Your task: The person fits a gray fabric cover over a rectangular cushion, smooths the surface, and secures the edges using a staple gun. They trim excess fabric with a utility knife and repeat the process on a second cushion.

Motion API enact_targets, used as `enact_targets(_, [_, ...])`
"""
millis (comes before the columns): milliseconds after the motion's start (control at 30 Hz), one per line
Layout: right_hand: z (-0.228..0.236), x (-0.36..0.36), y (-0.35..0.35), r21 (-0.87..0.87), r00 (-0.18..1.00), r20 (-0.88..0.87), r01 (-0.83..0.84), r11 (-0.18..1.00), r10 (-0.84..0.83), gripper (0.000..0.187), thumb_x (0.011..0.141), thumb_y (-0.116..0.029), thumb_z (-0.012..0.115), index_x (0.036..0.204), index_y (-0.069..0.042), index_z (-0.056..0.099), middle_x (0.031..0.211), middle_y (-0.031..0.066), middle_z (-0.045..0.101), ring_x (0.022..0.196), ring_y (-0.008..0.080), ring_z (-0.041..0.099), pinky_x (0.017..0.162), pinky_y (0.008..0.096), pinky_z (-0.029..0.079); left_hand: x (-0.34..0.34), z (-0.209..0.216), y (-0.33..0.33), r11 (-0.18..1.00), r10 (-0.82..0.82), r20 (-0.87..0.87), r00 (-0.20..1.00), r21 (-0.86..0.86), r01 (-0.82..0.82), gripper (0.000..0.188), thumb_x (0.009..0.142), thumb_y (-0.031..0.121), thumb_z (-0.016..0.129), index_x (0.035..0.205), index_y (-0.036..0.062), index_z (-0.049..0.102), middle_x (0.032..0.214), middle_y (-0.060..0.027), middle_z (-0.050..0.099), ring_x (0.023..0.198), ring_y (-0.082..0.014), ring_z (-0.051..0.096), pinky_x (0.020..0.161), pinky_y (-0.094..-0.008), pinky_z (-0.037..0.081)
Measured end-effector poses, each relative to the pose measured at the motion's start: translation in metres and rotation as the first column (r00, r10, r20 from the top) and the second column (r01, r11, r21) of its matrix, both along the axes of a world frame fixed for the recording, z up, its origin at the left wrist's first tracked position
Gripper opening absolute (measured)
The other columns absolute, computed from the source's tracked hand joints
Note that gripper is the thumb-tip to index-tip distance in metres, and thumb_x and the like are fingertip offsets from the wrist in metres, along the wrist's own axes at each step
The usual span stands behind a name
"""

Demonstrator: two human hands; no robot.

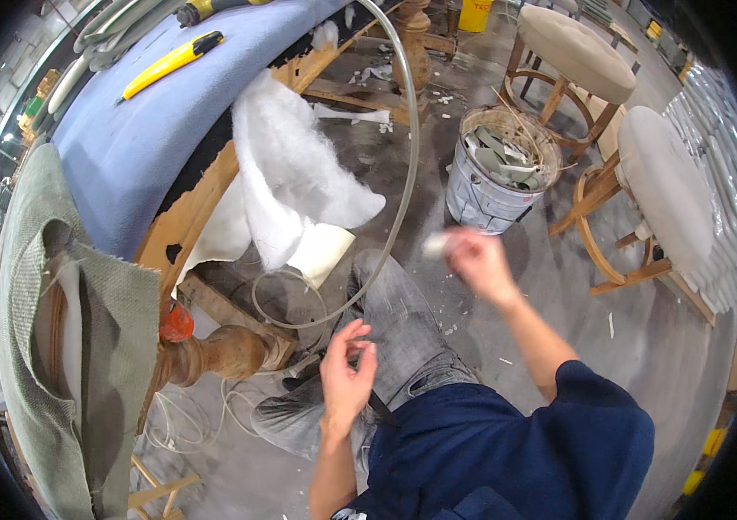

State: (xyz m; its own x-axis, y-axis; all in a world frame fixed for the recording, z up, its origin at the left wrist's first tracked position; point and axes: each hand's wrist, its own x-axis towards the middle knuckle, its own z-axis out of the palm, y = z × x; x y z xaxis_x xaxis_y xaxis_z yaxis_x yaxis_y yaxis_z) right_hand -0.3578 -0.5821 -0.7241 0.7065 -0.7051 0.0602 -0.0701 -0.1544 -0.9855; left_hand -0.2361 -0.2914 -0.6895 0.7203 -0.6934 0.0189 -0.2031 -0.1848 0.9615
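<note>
My right hand (477, 265) is stretched forward, smeared by motion. A small white tuft (436, 245), probably wadding, shows at its fingertips, close to a white bucket (479, 186) filled with grey-green fabric scraps (503, 154). Above my lap, my left hand (348, 373) is half curled with the fingers apart and nothing visible in it. Fluffy white wadding (299, 165) hangs from the wooden frame (199, 195) of a blue-padded piece of furniture (160, 113). A cream piece of foam or fabric (321, 252) lies at the wadding's lower end.
A yellow utility knife (171, 67) lies on the blue padding. A clear hose (410, 165) arcs down before me. Grey-green fabric (117, 347) drapes at left, above a turned wooden leg (221, 354). Two padded stools (576, 54) (667, 186) stand at right. White scraps dot the floor.
</note>
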Motion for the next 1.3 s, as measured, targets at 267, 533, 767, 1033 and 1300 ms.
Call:
enact_targets(267, [0.022, 0.013, -0.154, -0.296, 0.846, 0.254, 0.529, 0.795, -0.468, 0.054, 0.109, -0.022, 0.061, 0.157, -0.004, 0.046, 0.132, 0.0137, 0.066, 0.116, 0.0187, 0.063, 0.103, 0.0355, 0.051, 0.033, 0.183, 0.082, 0.996, 0.085, 0.665, 0.742, -0.076, -0.046, 0.025, 0.087, 0.0, 0.072, 0.112, 0.0039, 0.074, 0.099, -0.0111, 0.076, 0.089, -0.0242, 0.072, 0.082, -0.0361, 0.058])
enact_targets(533, [0.164, 0.116, 0.1, -0.449, 0.673, 0.644, -0.054, 0.892, 0.365, 0.032, 0.102, -0.001, 0.058, 0.132, 0.0, 0.069, 0.093, 0.0083, 0.071, 0.071, 0.0109, 0.062, 0.063, 0.0248, 0.051, 0.07, 0.351, 0.079, 0.953, 0.25, 0.967, 0.037, -0.239, -0.188, 0.03, 0.106, 0.016, 0.052, 0.122, -0.0015, 0.07, 0.117, -0.0192, 0.074, 0.109, -0.028, 0.07, 0.101, -0.0424, 0.053])
enact_targets(767, [0.28, 0.192, 0.169, -0.814, 0.681, 0.427, 0.004, 0.581, 0.595, 0.017, 0.093, -0.014, 0.072, 0.109, -0.01, 0.074, 0.085, 0.0081, 0.069, 0.069, 0.0301, 0.068, 0.06, 0.0393, 0.056, 0.168, 0.407, 0.067, 0.94, -0.144, 0.89, 0.433, 0.26, -0.222, 0.039, 0.111, 0.025, 0.051, 0.133, -0.0011, 0.068, 0.127, -0.0126, 0.073, 0.12, -0.0232, 0.066, 0.11, -0.0329, 0.045])
enact_targets(1033, [0.269, 0.224, 0.165, -0.742, 0.675, 0.54, 0.1, 0.662, 0.503, 0.012, 0.091, -0.021, 0.075, 0.097, -0.01, 0.073, 0.089, 0.0101, 0.069, 0.074, 0.0309, 0.071, 0.062, 0.0423, 0.056, 0.198, 0.377, 0.056, 0.926, -0.187, 0.862, 0.472, 0.314, -0.208, 0.042, 0.111, 0.033, 0.051, 0.137, 0.003, 0.066, 0.133, -0.014, 0.069, 0.126, -0.0236, 0.062, 0.111, -0.0343, 0.044])
enact_targets(1300, [0.293, 0.234, 0.171, -0.618, 0.837, 0.451, 0.042, 0.785, 0.31, 0.026, 0.082, -0.023, 0.081, 0.099, -0.004, 0.074, 0.09, 0.016, 0.073, 0.077, 0.0384, 0.071, 0.071, 0.0448, 0.056, 0.197, 0.374, 0.064, 0.933, -0.167, 0.858, 0.486, 0.297, -0.204, 0.043, 0.111, 0.034, 0.051, 0.137, 0.0036, 0.066, 0.133, -0.0129, 0.069, 0.124, -0.0217, 0.062, 0.11, -0.0334, 0.044])
